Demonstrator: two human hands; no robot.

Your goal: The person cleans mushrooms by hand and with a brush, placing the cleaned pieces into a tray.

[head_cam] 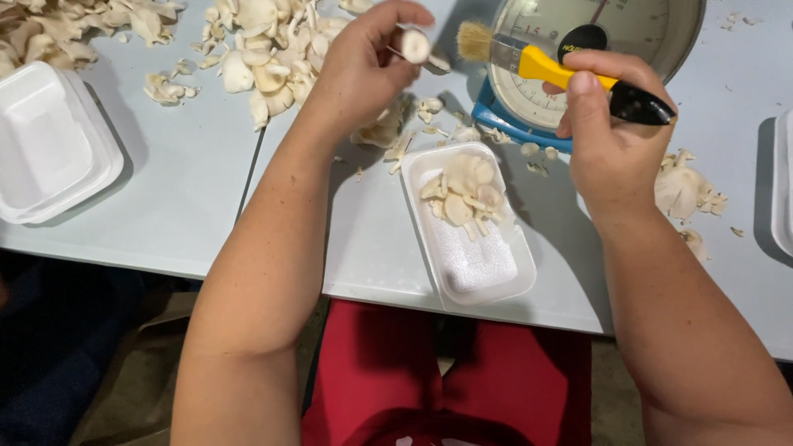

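My left hand [359,70] pinches a small pale mushroom [415,45] by its stem, raised above the table. My right hand [607,124] grips a brush [555,71] with a yellow and black handle; its tan bristles point left toward the mushroom, a short gap apart. Below and between both hands lies a white foam tray [487,264] holding several mushroom pieces [464,194] at its far end.
A dial kitchen scale [529,99] on a blue base stands behind the brush. Heaps of loose mushrooms [264,49] lie at the back left, a smaller clump [681,188] at the right. Stacked foam trays [49,140] sit far left, another tray [783,182] at the right edge.
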